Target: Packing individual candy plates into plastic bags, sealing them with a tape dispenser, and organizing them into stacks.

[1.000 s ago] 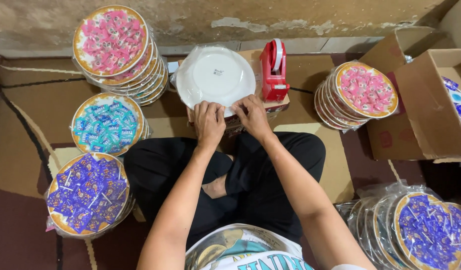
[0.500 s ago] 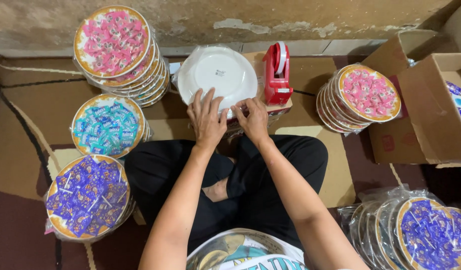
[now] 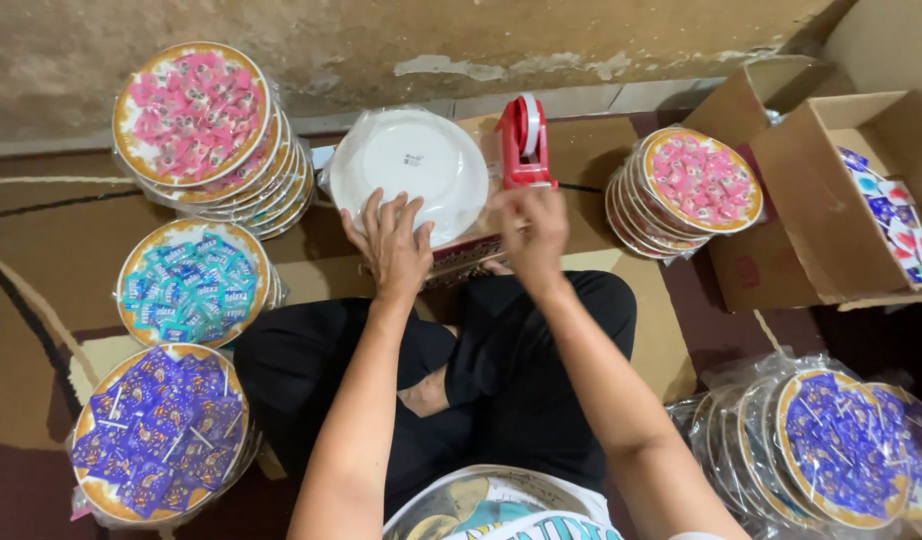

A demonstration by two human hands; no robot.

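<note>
Single head cam, looks steeply down from above at seated person's lap, arms and floor; close range; wall (image 3: 381, 40) at top, boxes (image 3: 831, 200) at right

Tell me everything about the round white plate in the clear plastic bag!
The round white plate in clear crinkly plastic wrap looks smooth and shiny, with a raised rim and a tiny dark mark in the middle. It appears to lie face down on a low box in front of the seated person, beside the red tape dispenser. The left hand presses on its near edge. The right hand is blurred, near the dispenser.
</note>
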